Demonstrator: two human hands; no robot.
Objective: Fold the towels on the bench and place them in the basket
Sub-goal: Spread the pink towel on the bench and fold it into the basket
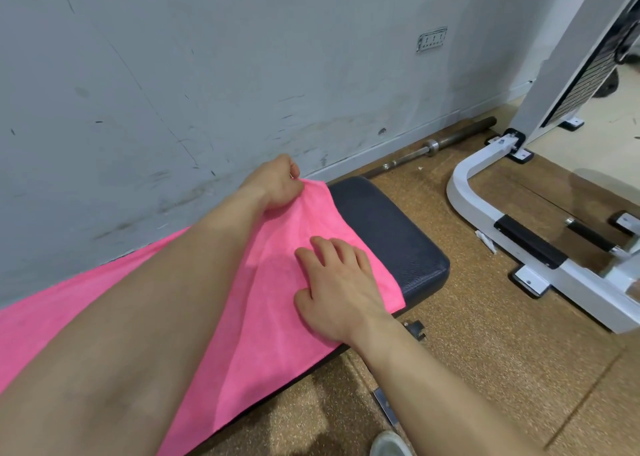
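A pink towel (277,282) lies spread along a black padded bench (391,227) that runs beside the grey wall. My left hand (278,183) pinches the towel's far corner near the wall, fingers curled on the cloth. My right hand (337,282) rests flat on the towel near its right edge, fingers spread and pressing the fabric down. My left forearm covers much of the towel's middle. No basket is in view.
A barbell (440,143) lies on the cork floor along the wall's base. A white gym machine frame (485,209) stands at the right. My shoe (389,445) shows at the bottom, next to the bench's metal foot (384,403).
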